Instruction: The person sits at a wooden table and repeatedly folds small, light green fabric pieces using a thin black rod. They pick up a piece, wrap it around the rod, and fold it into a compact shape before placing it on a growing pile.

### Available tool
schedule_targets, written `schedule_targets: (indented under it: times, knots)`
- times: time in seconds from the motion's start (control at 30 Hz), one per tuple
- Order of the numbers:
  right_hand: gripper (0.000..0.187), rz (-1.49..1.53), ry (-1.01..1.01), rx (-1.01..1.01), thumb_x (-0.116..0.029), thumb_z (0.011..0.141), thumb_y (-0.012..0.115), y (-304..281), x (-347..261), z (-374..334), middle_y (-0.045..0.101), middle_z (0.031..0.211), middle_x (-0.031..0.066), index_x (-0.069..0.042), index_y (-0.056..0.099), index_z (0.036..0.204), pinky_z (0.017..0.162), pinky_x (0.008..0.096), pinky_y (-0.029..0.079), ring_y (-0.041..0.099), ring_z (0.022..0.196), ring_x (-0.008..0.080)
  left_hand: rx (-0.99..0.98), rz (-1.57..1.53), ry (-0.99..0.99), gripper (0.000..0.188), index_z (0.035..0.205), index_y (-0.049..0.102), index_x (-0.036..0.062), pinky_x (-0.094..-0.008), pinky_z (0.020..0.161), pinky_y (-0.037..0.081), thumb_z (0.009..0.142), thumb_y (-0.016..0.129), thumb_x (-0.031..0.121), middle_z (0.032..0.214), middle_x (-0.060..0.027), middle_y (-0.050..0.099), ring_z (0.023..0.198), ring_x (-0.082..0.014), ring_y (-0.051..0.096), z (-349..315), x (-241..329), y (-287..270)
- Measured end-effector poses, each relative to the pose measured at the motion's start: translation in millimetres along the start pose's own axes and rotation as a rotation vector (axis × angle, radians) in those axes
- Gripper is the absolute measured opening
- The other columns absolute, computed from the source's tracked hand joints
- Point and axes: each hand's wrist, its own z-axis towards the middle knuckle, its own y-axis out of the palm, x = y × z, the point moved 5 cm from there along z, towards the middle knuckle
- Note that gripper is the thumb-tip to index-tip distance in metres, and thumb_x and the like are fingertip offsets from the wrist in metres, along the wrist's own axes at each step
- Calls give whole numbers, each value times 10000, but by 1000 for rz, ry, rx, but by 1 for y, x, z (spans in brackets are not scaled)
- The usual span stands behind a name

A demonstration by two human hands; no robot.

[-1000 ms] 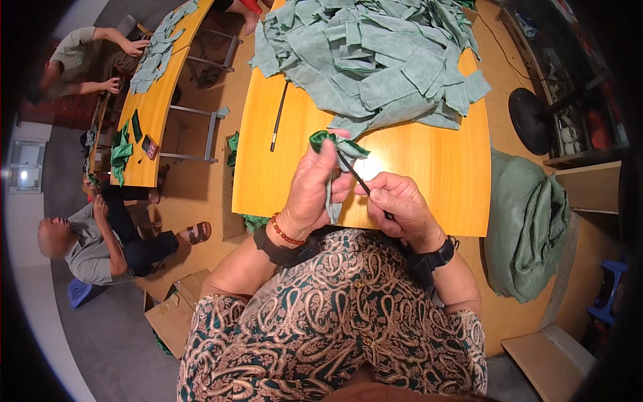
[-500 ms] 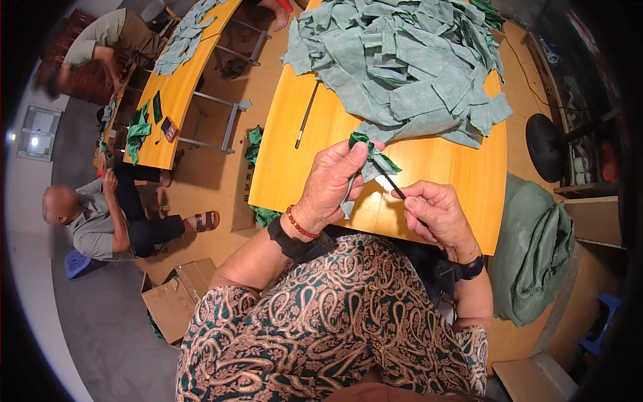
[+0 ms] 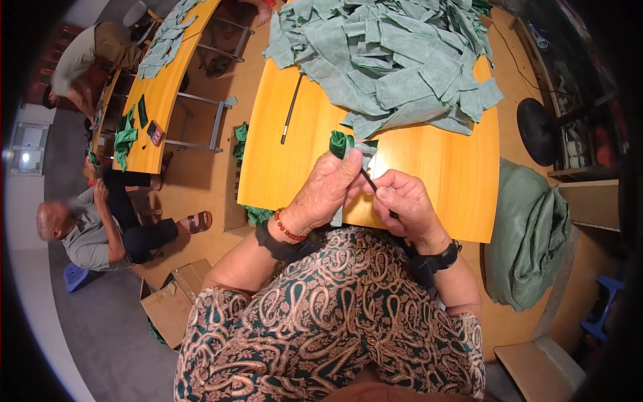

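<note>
My left hand [image 3: 320, 191] is closed on a small strip of green cloth [image 3: 340, 143], which is bunched above the thumb with its paler side hanging below. A thin black rod [image 3: 367, 178] slants from the cloth down to my right hand [image 3: 405, 204], whose thumb and fingers pinch it. The rod's upper end is hidden at the cloth, so I cannot tell whether it is inside. Both hands are over the near edge of the yellow table [image 3: 435, 181]. Beyond them lies a large heap of pale green cloth strips [image 3: 395, 67].
Another black rod [image 3: 291, 110] lies left of the heap. A green sack [image 3: 526, 234] is at the table's right, below a black fan [image 3: 537, 132]. At left are an open cardboard box [image 3: 175, 305], a seated person [image 3: 94, 234] and a second table [image 3: 147, 151] with cloth on it.
My right hand has moved closer to my left along the rod's line, and the cloth has turned slightly in my left fingers. The whole view has shifted a little.
</note>
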Motion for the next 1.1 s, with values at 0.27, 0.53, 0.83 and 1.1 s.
schedule_targets:
  times: [0.27,0.53,0.83,1.1]
  knots:
    - [204,-12,11,-42,-192,987,563,-4,0,-6,547,588,24,-32,629,1094,334,207,252,357,363,51,175,-219,158,177,1013,542,87,-178,469,343,996,590,256,736,51,520,555,-21,423,2,8,-23]
    - [192,-222,93,10,-158,976,579,-16,-16,-13,570,605,18,-23,652,1089,347,195,254,377,383,32,178,-527,30,192,943,570,75,-178,436,346,1003,579,257,717,12,524,539,-50,440,10,0,-30]
    - [184,-274,114,-15,-135,967,584,-25,-23,-6,568,612,5,-13,655,1085,354,192,255,380,397,19,180,-341,6,225,962,585,66,-172,421,313,1012,555,283,703,33,520,511,-26,416,11,-3,-33]
    - [213,0,75,-24,-170,967,588,-7,-5,2,532,599,0,-4,650,1084,351,194,236,361,398,34,132,-319,-7,348,1149,607,18,-167,442,312,999,574,331,699,48,478,519,-12,369,-1,-11,-12]
